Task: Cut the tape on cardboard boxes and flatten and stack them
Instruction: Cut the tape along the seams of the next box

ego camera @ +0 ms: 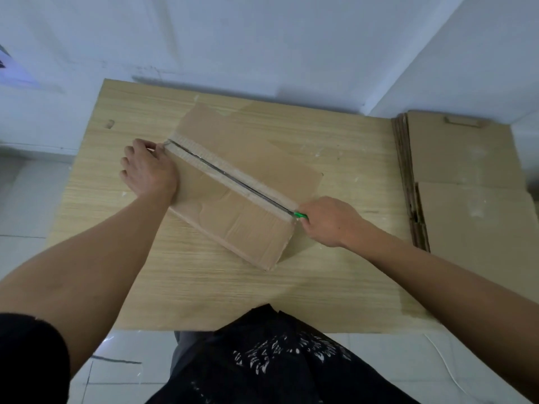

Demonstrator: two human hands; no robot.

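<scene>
Cardboard box [233,228] lies mid wooden table [204,287], taped seam [233,182] showing dark slit. L hand [148,170] grips box's left end, fingers curled. R hand [326,220] holds green cutter [300,214] at seam's right end. Flattened-box stack [466,170] right of box.

Dim, flat indoor light, cool bluish cast on wall [262,39]. Soft short shadow on table [204,287] at box [248,158] end, toward 4 o'clock. Faint violet glow at 10 o'clock edge. Whole view soft, fine detail smeared. Wide-angle stretch swells forearms [102,258] toward 7 and 4 o'clock.
</scene>
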